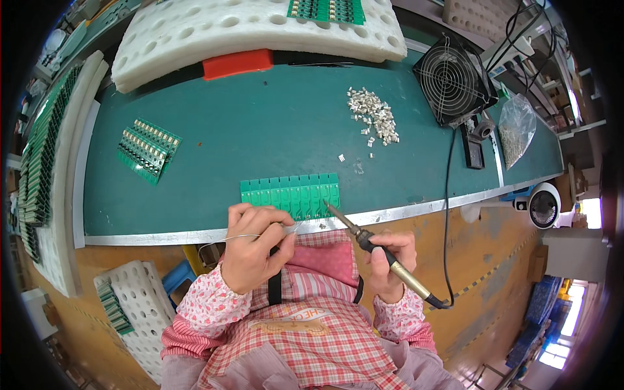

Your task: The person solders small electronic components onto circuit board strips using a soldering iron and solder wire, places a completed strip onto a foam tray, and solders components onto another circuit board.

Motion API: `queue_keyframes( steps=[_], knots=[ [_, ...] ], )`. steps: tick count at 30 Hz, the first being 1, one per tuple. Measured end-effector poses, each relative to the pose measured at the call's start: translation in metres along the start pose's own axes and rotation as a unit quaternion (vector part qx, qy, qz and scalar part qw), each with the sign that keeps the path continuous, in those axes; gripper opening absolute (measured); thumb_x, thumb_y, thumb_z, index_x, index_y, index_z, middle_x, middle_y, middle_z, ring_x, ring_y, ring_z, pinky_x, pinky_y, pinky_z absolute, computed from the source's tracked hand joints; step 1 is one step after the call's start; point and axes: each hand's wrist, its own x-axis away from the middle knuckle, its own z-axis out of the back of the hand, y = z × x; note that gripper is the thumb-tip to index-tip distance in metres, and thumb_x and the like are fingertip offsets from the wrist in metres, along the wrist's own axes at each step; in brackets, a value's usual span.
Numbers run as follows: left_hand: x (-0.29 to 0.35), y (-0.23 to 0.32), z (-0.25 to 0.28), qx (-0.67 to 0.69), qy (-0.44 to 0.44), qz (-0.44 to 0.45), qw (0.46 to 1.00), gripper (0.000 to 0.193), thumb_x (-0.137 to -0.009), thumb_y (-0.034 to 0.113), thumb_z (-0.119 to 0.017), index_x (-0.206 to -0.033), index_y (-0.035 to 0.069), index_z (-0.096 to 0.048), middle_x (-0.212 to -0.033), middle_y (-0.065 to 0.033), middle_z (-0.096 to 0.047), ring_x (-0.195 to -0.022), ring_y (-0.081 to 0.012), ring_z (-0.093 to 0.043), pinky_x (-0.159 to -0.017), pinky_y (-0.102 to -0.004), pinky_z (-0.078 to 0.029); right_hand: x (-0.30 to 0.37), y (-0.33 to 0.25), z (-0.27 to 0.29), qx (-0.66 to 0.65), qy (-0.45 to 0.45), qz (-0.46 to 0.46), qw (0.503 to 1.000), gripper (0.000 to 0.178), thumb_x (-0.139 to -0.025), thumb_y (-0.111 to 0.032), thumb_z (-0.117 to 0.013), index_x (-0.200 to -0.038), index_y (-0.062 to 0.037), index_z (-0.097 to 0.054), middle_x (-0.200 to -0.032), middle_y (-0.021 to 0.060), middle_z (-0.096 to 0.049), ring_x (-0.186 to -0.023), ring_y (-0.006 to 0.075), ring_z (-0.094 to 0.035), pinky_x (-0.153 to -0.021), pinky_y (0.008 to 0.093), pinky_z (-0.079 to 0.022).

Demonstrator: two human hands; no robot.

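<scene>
In my right hand (pixel 393 263) is a soldering iron (pixel 390 259), its tip pointing up and left onto the right part of a green circuit board panel (pixel 290 194). The panel lies flat along the table's near edge. My left hand (pixel 257 244) is closed in a pinch on thin solder wire (pixel 224 240), at the panel's lower edge. The wire trails left from the fingers, and its short end shows near the board. Whether the iron's tip touches a joint is too small to tell.
Small metal parts (pixel 376 116) lie heaped beyond the panel. Populated boards (pixel 149 149) rest at left. A black fan (pixel 448 81), an iron stand (pixel 473 146) and a bag of parts (pixel 517 130) stand right. The iron's cord (pixel 447 214) crosses the table edge. White foam (pixel 253 32) spans the back.
</scene>
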Motion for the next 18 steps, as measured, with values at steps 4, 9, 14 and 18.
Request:
queue_keyframes(
  steps=[4, 9, 14, 18],
  knots=[
    [0.0028, -0.0014, -0.0038, 0.014, -0.004, 0.008, 1.0, 0.016, -0.071, 0.005, -0.072, -0.073, 0.008, -0.056, -0.095, -0.0021, -0.063, -0.074, -0.02, -0.055, -0.08, -0.0376, -0.039, 0.0008, 0.0032, 0.0004, -0.027, -0.023, 0.002, 0.999, 0.013, -0.082, -0.008, -0.067, -0.091, -0.0019, -0.059, -0.066, 0.0064, -0.057, -0.053, 0.0135, -0.049, -0.049, 0.0262, -0.038],
    [0.0026, -0.002, -0.0037, 0.003, -0.004, 0.006, 1.0, 0.017, -0.07, 0.007, -0.073, -0.071, 0.008, -0.056, -0.097, -0.0032, -0.063, -0.076, -0.0207, -0.054, -0.08, -0.0375, -0.04, -0.0027, 0.0049, -0.0013, -0.03, -0.039, 0.003, 0.999, 0.012, -0.081, -0.008, -0.066, -0.087, -0.0028, -0.058, -0.061, 0.0047, -0.053, -0.05, 0.0126, -0.046, -0.047, 0.0266, -0.035],
    [0.0036, -0.0039, -0.0057, 0.003, 0.001, 0.009, 1.0, 0.016, -0.07, 0.008, -0.073, -0.072, 0.008, -0.057, -0.097, -0.0027, -0.063, -0.076, -0.0203, -0.054, -0.079, -0.0377, -0.039, -0.0034, 0.0091, -0.0008, -0.022, -0.05, 0.009, 0.998, 0.012, -0.081, -0.008, -0.065, -0.087, -0.0028, -0.057, -0.06, 0.0048, -0.053, -0.048, 0.0126, -0.045, -0.046, 0.0268, -0.035],
    [0.0023, -0.0032, -0.0066, -0.004, -0.004, 0.015, 1.0, 0.016, -0.069, 0.008, -0.073, -0.072, 0.008, -0.057, -0.097, -0.002, -0.062, -0.074, -0.0194, -0.053, -0.078, -0.0375, -0.039, -0.0047, 0.0093, -0.0029, -0.042, -0.047, 0.012, 0.998, 0.013, -0.08, -0.008, -0.065, -0.087, -0.0016, -0.057, -0.06, 0.0052, -0.053, -0.048, 0.0128, -0.047, -0.045, 0.0266, -0.036]
  ],
)
